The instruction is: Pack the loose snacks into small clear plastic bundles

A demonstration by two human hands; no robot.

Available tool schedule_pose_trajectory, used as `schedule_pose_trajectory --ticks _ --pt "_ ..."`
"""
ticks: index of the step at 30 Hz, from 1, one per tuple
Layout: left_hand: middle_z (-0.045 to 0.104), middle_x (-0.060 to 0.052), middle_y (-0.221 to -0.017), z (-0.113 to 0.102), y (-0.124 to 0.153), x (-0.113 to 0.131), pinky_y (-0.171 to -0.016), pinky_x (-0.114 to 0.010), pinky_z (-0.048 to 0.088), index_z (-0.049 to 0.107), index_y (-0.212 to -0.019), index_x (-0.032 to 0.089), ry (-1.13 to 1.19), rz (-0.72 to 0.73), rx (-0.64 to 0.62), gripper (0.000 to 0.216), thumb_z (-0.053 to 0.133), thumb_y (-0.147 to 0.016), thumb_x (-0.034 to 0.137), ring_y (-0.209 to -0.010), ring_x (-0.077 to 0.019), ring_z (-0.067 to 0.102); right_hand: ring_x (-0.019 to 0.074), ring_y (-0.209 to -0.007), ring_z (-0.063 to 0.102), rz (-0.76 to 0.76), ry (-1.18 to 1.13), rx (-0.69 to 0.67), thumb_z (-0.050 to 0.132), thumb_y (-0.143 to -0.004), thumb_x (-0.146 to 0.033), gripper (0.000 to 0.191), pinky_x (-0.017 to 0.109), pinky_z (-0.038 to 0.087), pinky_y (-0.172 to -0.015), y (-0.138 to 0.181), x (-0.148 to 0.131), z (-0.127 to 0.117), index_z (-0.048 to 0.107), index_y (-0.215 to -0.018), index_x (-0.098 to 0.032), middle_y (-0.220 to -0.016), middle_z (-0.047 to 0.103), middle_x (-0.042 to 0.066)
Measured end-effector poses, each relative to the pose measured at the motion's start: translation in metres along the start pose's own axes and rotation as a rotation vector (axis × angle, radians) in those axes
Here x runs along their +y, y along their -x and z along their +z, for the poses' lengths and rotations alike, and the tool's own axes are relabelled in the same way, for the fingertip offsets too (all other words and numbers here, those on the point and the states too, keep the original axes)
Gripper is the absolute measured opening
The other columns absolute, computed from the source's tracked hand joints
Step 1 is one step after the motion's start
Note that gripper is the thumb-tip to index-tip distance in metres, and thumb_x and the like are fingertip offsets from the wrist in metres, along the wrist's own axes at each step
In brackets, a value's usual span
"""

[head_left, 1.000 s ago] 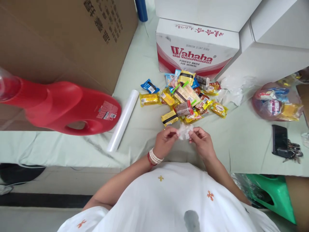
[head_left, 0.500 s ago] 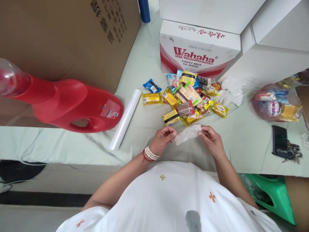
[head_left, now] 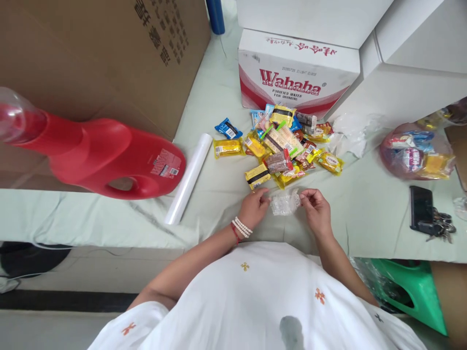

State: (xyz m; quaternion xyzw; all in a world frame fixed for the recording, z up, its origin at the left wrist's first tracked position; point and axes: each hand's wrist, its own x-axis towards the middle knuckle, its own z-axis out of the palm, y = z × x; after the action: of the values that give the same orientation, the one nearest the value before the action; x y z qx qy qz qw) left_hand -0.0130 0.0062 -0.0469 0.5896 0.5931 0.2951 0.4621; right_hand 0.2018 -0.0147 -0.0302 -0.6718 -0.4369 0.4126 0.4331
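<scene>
A small, crinkled clear plastic bag [head_left: 285, 203] is stretched between my two hands, just above the table's near side. My right hand [head_left: 316, 210] pinches its right end between thumb and fingertips. At the left end, my left hand [head_left: 254, 208] has its fingers closed at the bag's edge, the back of the hand turned up and the grip partly hidden. Just beyond the bag lies a loose pile of wrapped snacks [head_left: 279, 162] in yellow, blue, red and brown packets. A yellow packet with a dark band [head_left: 257, 176] lies closest to my left hand.
A white plastic roll [head_left: 188, 179] and a large red jug [head_left: 120, 158] lie to the left, before a brown carton [head_left: 109, 63]. Behind the snacks stands a Wahaha box [head_left: 295, 78]. Rightward are crumpled plastic [head_left: 352, 133], a bag of snacks [head_left: 416, 153], a phone [head_left: 421, 206] and keys [head_left: 443, 226].
My left hand has moved slightly right and turned its back upward. My hands are closer together, and the bag has gone from a tilted strip to a flatter, wider, more see-through piece.
</scene>
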Motion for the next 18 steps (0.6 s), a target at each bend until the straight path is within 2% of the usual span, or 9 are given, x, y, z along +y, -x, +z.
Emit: schedule_pose_trajectory --ticks 2,4,7,9,11,14,16,18 --pt "0.062 -0.002 -0.074 0.006 -0.006 0.003 -0.071 -0.033 0.041 0.074 -0.113 0.017 -0.082 0.032 -0.052 0.033 0.07 -0.081 0.022 -0.069 -0.0196 0.054 0.0169 -0.068 0.055 -0.005 0.012 -0.002 0.069 -0.087 -0.045 0.024 0.031 0.047 -0.066 -0.003 0.007 -0.005 0.064 -0.092 -0.022 -0.075 0.062 0.0" --pt "0.062 -0.003 -0.074 0.011 -0.01 0.007 -0.069 -0.032 0.04 0.076 -0.106 0.018 -0.142 0.057 -0.105 0.026 0.071 -0.08 0.02 -0.069 -0.0195 0.054 0.0181 -0.072 0.057 -0.047 0.073 0.011 0.066 -0.089 -0.045 0.023 0.032 0.049 -0.069 -0.002 0.01 -0.011 0.065 -0.094 -0.022 -0.08 0.063 0.002" --pt "0.064 -0.004 -0.075 0.016 -0.011 0.01 -0.068 -0.031 0.039 0.076 -0.085 0.017 -0.189 0.081 -0.159 0.01 0.066 -0.082 0.015 -0.068 -0.018 0.055 0.0253 -0.1 0.061 -0.249 0.296 0.14 0.064 -0.092 -0.044 0.024 0.042 0.053 -0.087 0.009 0.006 -0.022 0.068 -0.102 -0.022 -0.107 0.065 0.01" --pt "0.064 -0.004 -0.075 0.019 -0.009 0.012 -0.067 -0.03 0.039 0.074 -0.08 0.016 -0.181 0.1 -0.179 0.01 0.065 -0.083 0.013 -0.068 -0.0171 0.056 0.0274 -0.109 0.06 -0.377 0.418 0.2 0.063 -0.094 -0.042 0.022 0.045 0.051 -0.094 0.022 0.0 -0.025 0.069 -0.105 -0.024 -0.112 0.064 0.011" --pt "0.064 -0.003 -0.073 0.022 -0.006 0.014 -0.068 -0.03 0.04 0.073 -0.08 0.016 -0.161 0.129 -0.173 0.009 0.065 -0.083 0.013 -0.068 -0.0167 0.056 0.0247 -0.095 0.063 -0.398 0.438 0.094 0.064 -0.095 -0.041 0.02 0.041 0.053 -0.087 0.035 -0.004 -0.022 0.069 -0.106 -0.025 -0.099 0.066 0.008" --pt "0.064 -0.002 -0.071 0.025 -0.001 0.017 -0.069 -0.029 0.041 0.073 -0.078 0.016 -0.11 0.157 -0.14 0.008 0.066 -0.083 0.015 -0.07 -0.0163 0.057 0.0203 -0.076 0.062 -0.338 0.372 -0.132 0.069 -0.092 -0.044 0.024 0.034 0.054 -0.07 0.044 -0.003 -0.006 0.069 -0.106 -0.024 -0.088 0.068 0.005" --pt "0.064 -0.002 -0.07 0.026 0.001 0.018 -0.067 -0.028 0.041 0.072 -0.078 0.016 -0.012 0.103 -0.144 0.008 0.066 -0.082 0.016 -0.068 -0.0152 0.056 0.0199 -0.078 0.064 -0.332 0.323 -0.16 0.066 -0.095 -0.041 0.019 0.033 0.054 -0.071 0.042 0.002 0.004 0.071 -0.1 -0.023 -0.089 0.07 0.005" --pt "0.063 0.0 -0.068 0.025 0.002 0.019 -0.061 -0.026 0.04 0.072 -0.079 0.015 0.147 -0.024 -0.184 0.013 0.062 -0.084 0.022 -0.061 -0.0134 0.053 0.0196 -0.082 0.066 -0.362 0.279 -0.158 0.061 -0.099 -0.034 0.016 0.034 0.054 -0.077 0.039 0.004 0.011 0.072 -0.093 -0.024 -0.089 0.072 0.004"
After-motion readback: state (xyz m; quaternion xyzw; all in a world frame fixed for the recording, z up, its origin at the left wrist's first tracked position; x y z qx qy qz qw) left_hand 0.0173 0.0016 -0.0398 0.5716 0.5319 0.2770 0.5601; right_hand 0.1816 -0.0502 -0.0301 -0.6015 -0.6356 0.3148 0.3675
